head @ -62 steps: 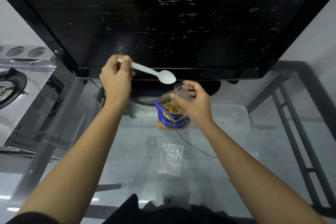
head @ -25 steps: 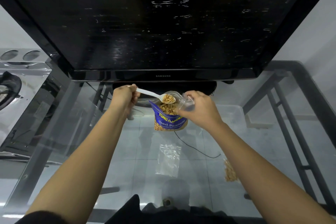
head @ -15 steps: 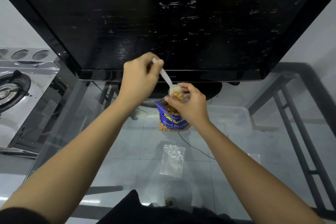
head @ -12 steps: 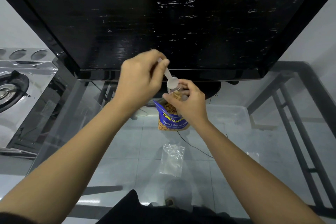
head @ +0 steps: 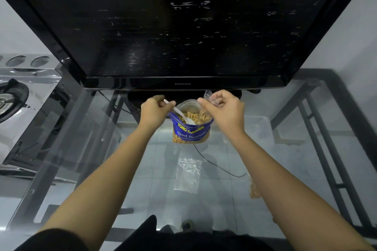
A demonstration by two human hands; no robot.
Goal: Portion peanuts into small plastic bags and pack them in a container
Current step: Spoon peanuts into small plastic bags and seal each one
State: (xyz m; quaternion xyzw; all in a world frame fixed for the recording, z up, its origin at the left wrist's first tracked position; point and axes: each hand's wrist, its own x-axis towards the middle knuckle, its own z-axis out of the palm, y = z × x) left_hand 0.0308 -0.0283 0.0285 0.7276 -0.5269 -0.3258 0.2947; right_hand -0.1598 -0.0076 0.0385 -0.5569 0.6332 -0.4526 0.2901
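Observation:
A blue pouch of salted peanuts [head: 191, 132] stands open on the glass table, under the TV's lower edge. My left hand [head: 153, 110] grips the handle of a white plastic spoon [head: 180, 114], whose bowl dips into the peanuts in the pouch. My right hand [head: 224, 109] pinches a small clear plastic bag [head: 210, 98] by its top, just above and right of the pouch's mouth. An empty small clear bag [head: 188, 175] lies flat on the glass nearer to me. A filled small bag of peanuts [head: 253, 188] shows beside my right forearm.
A large black TV [head: 183, 26] leans over the back of the glass table [head: 91, 149]. A clear plastic container [head: 259, 128] sits at the right behind my right hand. A gas stove [head: 12, 100] stands at the left. A black cable runs across below the glass.
My left hand has come down from above the small bag and put the spoon back into the pouch. My right hand has shifted right with the small bag.

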